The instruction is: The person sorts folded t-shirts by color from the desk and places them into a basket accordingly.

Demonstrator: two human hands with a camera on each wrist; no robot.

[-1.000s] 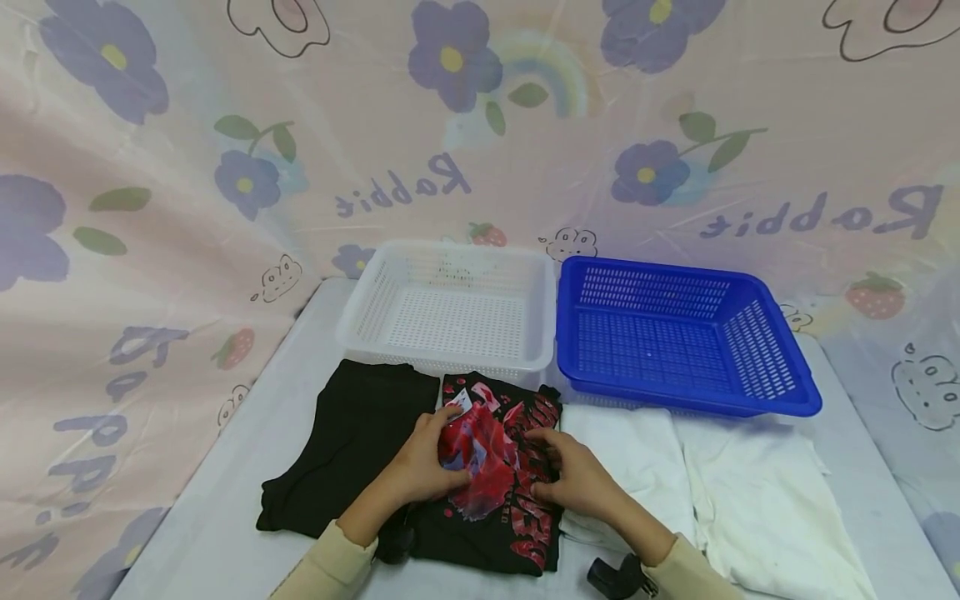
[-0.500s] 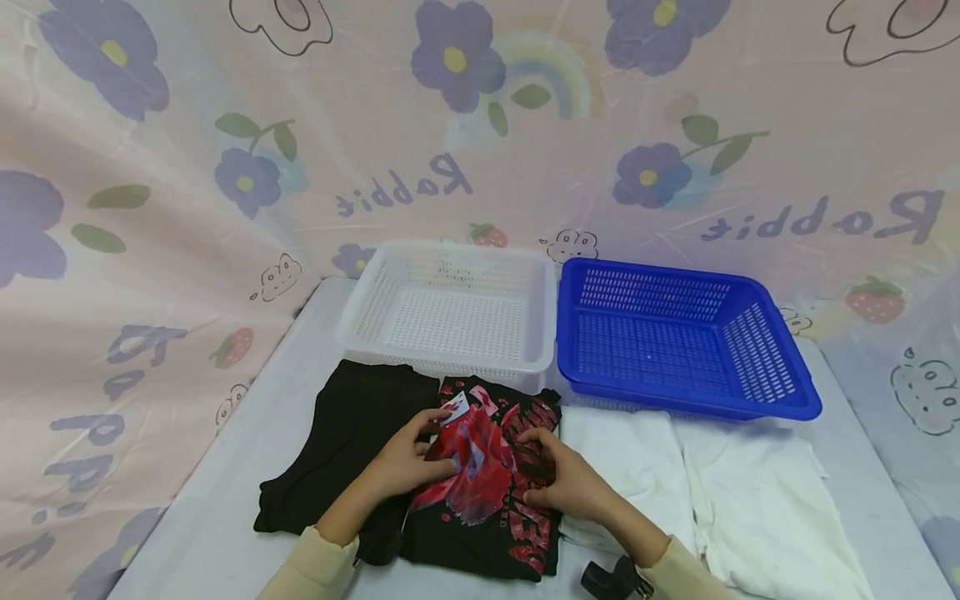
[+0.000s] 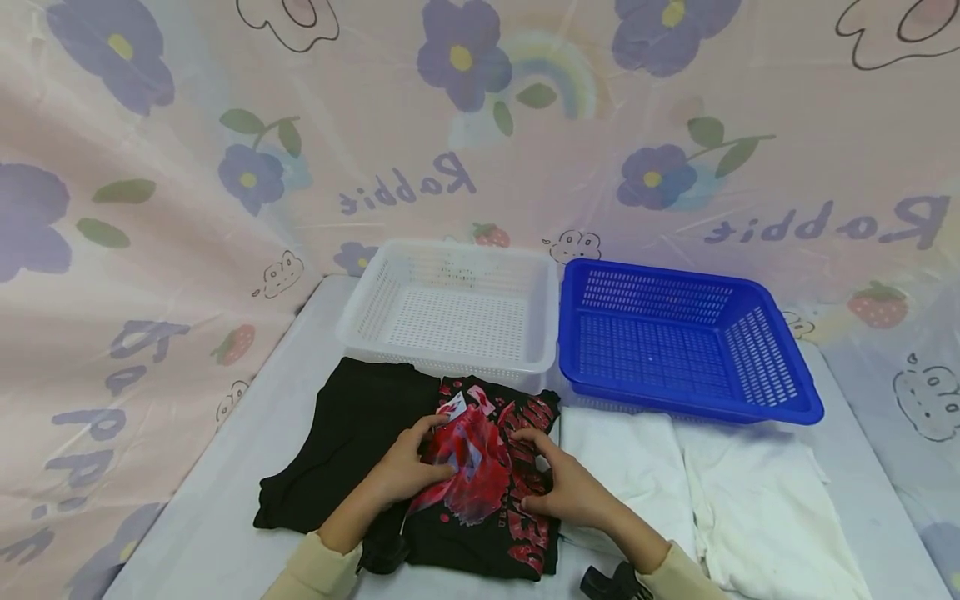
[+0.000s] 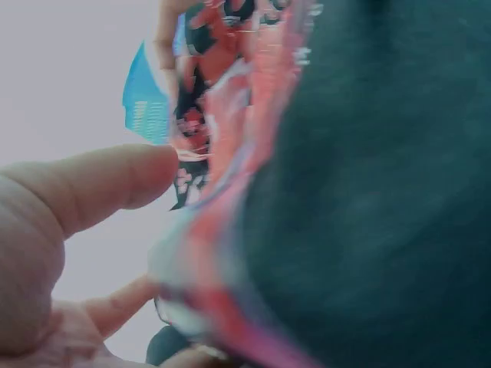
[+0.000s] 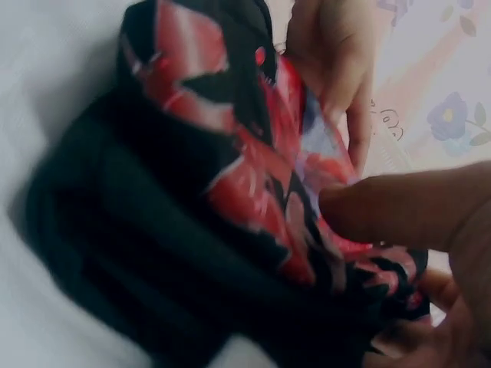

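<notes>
A folded black shirt with a red flower-like print (image 3: 472, 492) lies on the white table in front of me. My left hand (image 3: 401, 471) grips its left side, thumb and fingers spread along the cloth. On the right side, my right hand (image 3: 573, 483) pinches a raised fold between thumb and fingers. The right wrist view shows that thumb (image 5: 399, 207) pressed on the print, with fingers partly hidden at the cloth's edge. In the left wrist view the shirt (image 4: 222, 261) is blurred beside the thumb (image 4: 115, 180). A plain black garment (image 3: 352, 442) lies directly to the left.
Two white folded garments, one near (image 3: 626, 467) and one farther right (image 3: 765, 508), lie to the right. Behind the clothes stand a white basket (image 3: 450, 362) and a blue basket (image 3: 690, 400). A patterned curtain (image 3: 517, 183) hangs behind and at the left.
My left hand has shifted left and slightly down, and the print has spread leftward with it. The right hand has moved slightly left, keeping its hold on the shirt.
</notes>
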